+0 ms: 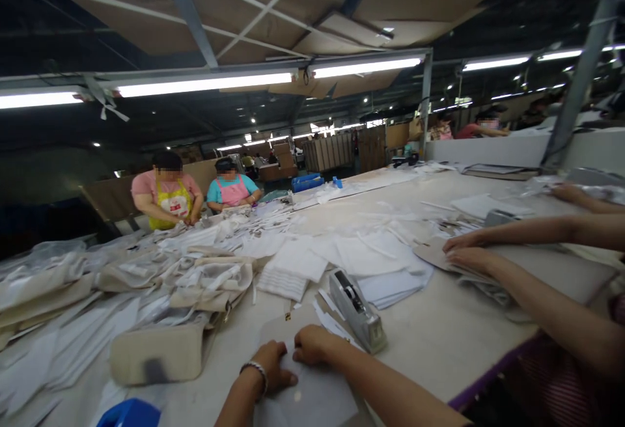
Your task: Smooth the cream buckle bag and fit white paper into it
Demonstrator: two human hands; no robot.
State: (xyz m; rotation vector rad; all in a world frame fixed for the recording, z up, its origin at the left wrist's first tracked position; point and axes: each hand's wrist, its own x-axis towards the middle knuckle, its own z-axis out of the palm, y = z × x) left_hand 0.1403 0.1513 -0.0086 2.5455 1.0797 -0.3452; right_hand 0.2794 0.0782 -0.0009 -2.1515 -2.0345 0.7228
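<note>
Your left hand [272,363] and right hand [312,344] sit together near the btm edge of the table [439,342], both curled knuckles-up on a white sheet [312,401] lying flat right in front of you; fingers are tucked under, so can't tell if they pinch the sheet or just press on it. Bracelet [257,371] on your left wrist. Just beside your right hand, to its right, stands a grey tape dispenser [359,310], angled away from you, w/ loose white strips [328,317] between it and your fingers. Left of your hands lies a beige pouch [156,352], blurred; beyond it a wide heap of beige and white fabric pieces [195,271] crowds the left half of the table. A stack of white sheets [385,271] sits past the dispenser. On your right, a co-worker's two hands [463,251] lie flat on a tan card piece [432,252]; a third forearm reaches in further back. Two people in aprons [168,196] work at the far left side, well apart from you. Blue object [129,413] at btm left is cut off by the frame, can't ID it. Far end of the table is too small and smeared to read.
</note>
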